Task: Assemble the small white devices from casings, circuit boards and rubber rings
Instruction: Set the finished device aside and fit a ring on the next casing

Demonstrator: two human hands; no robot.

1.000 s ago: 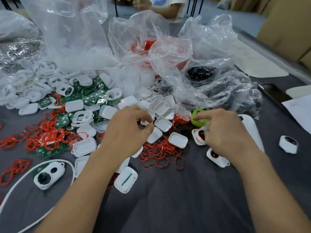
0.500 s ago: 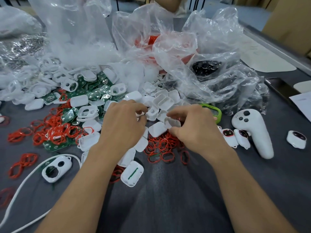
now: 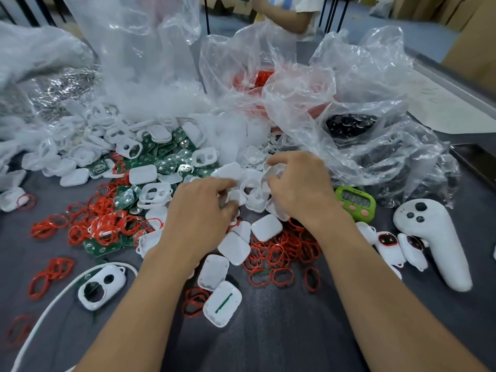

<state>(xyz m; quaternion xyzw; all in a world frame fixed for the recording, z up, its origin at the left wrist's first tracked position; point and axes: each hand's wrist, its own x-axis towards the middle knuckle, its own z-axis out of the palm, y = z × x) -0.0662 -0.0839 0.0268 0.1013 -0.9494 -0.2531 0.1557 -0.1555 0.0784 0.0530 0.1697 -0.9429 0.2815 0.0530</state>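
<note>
Centrally, right hand [image 3: 300, 191] curled palm-down round a casing [image 3: 275, 170]; left hand [image 3: 200, 213], also palm-down, hovered just beside it, its grip indeterminable.

I'm looking at a small assembly workshop: a grey table [image 3: 268, 331] heaped with loose white casings [image 3: 142, 174], green boards [image 3: 171, 157] and red rings [image 3: 281, 253] spilling from clear bags [image 3: 349, 89], a green timer [image 3: 354, 202] beside the pile, cartons [image 3: 469, 36] at the far right, and another worker [image 3: 284, 12] across the table.

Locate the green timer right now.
Head view, right side: the green timer sits just right of the right hand, left of the white controller, below the crumpled clear bags.
</note>
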